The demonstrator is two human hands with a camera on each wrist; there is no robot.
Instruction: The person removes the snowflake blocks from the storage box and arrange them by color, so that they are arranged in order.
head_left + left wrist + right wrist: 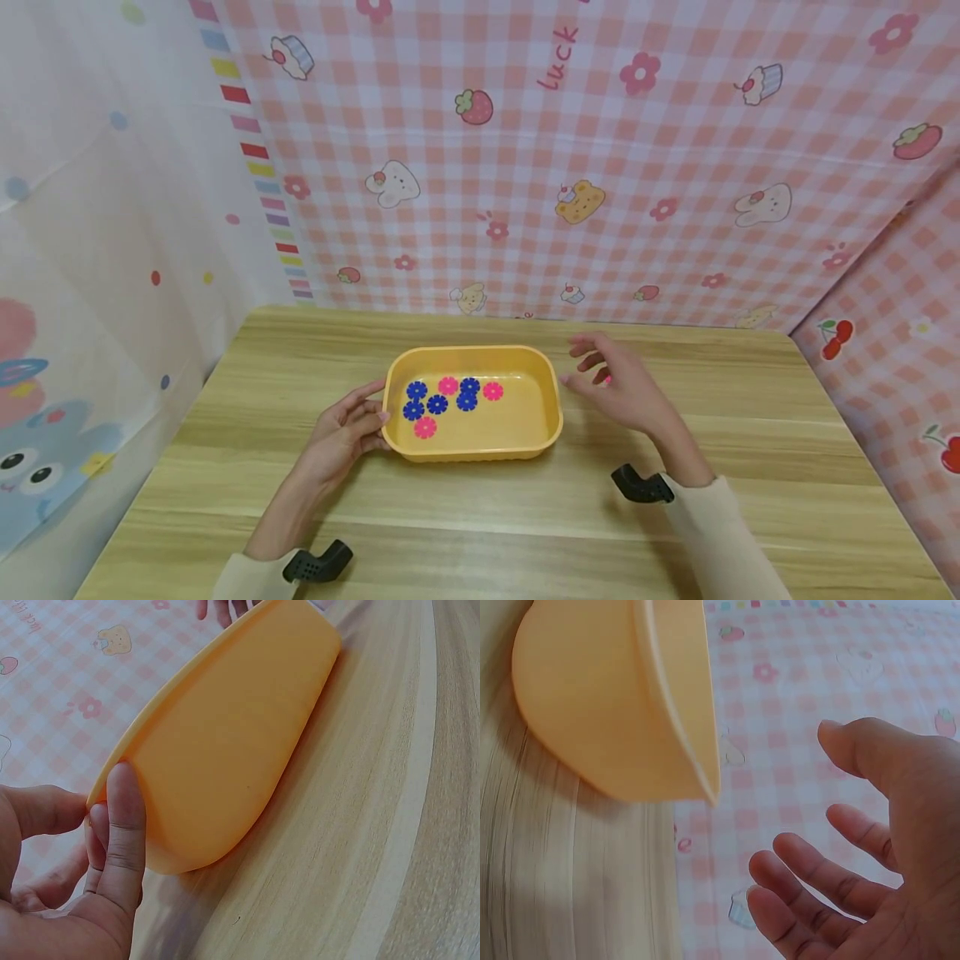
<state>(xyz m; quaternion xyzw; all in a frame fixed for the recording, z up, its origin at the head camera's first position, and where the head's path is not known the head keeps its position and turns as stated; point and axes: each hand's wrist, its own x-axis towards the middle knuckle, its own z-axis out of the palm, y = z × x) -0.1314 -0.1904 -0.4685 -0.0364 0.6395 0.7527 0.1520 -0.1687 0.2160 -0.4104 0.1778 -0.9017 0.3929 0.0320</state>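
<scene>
A yellow plastic tub [517, 433] sits on the table with several blue snowflake discs [437, 404] and several pink snowflake discs [425, 427] inside, mostly toward its left half. My left hand [341, 437] pinches the tub's left end, thumb at the rim, as the left wrist view also shows with the tub wall [217, 735]. To the right of the tub, my right hand [618, 383] hovers with spread, slightly bent fingers, holding nothing. The right wrist view shows a gap between that hand [877, 847] and the tub. A pink piece [607, 381] is mostly hidden behind the right hand.
The wooden table [480, 533] ends at the back against a pink checked cloth [525, 250]. A white dotted cloth [150, 208] hangs on the left and another checked cloth [900, 358] on the right. Black devices [318, 562] are worn at both wrists.
</scene>
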